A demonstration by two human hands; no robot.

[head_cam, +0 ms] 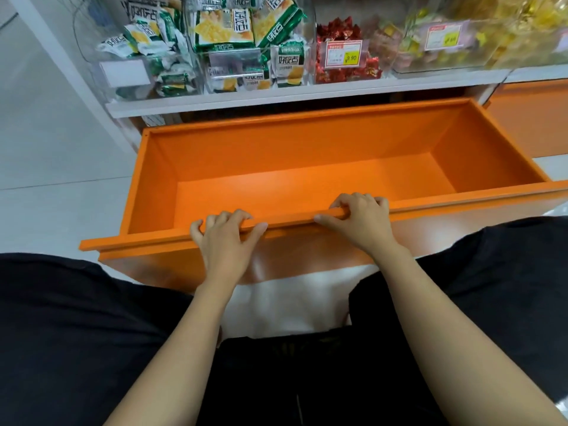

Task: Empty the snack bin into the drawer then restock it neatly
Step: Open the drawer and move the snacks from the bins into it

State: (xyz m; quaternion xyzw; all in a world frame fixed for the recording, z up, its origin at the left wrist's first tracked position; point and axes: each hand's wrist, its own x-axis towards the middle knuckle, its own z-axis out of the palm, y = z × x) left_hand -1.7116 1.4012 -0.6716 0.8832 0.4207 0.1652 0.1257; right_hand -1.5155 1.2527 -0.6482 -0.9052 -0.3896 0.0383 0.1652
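Note:
An orange drawer (pixel 307 142) stands pulled out below the shelf, and nothing lies inside it. My left hand (pixel 226 244) grips its front edge left of centre, fingers curled over the rim. My right hand (pixel 359 221) grips the same edge a little to the right. On the white shelf above stand clear snack bins: one (pixel 252 41) packed with green and yellow snack packs, another (pixel 144 53) to its left with smaller packs of the same kind.
Further right on the shelf (pixel 276 98) are a bin of red wrapped sweets (pixel 344 50) and bins of yellow sweets (pixel 461 35). A shut orange drawer front (pixel 534 118) lies to the right. My dark-clothed knees flank the drawer on a pale floor.

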